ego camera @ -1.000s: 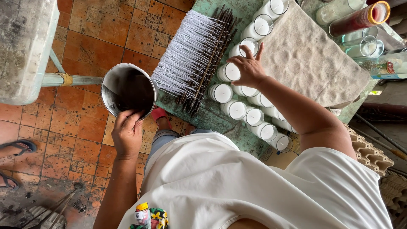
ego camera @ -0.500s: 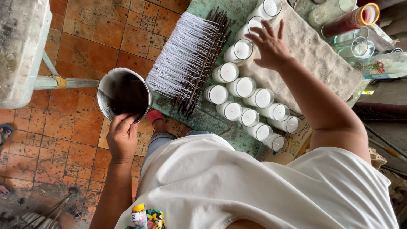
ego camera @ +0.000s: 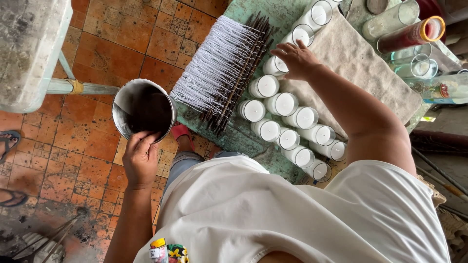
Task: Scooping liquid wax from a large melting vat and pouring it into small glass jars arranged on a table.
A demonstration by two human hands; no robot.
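Observation:
My left hand (ego camera: 141,158) grips the rim of a round metal pot (ego camera: 121,104) with dark liquid in it, held over the tiled floor beside a green table (ego camera: 287,14). My right hand (ego camera: 298,59) reaches out across that table with its fingers spread, the fingertips resting on a wax-filled glass (ego camera: 275,65). Two rows of the same white-filled glasses (ego camera: 285,104) run from there back towards my body. To the left of the glasses lies a bundle of white wicks on dark sticks (ego camera: 219,63).
A beige cloth (ego camera: 356,63) covers the table to the right of the glasses. Beyond it stand clear empty glasses (ego camera: 390,19) and a red-filled one (ego camera: 412,34). A grey bench (ego camera: 29,48) is at the far left. A sandal (ego camera: 9,141) lies on the floor.
My right hand has moved along the row of glasses, away from my body, to a farther glass. My left hand still holds the pot in about the same place.

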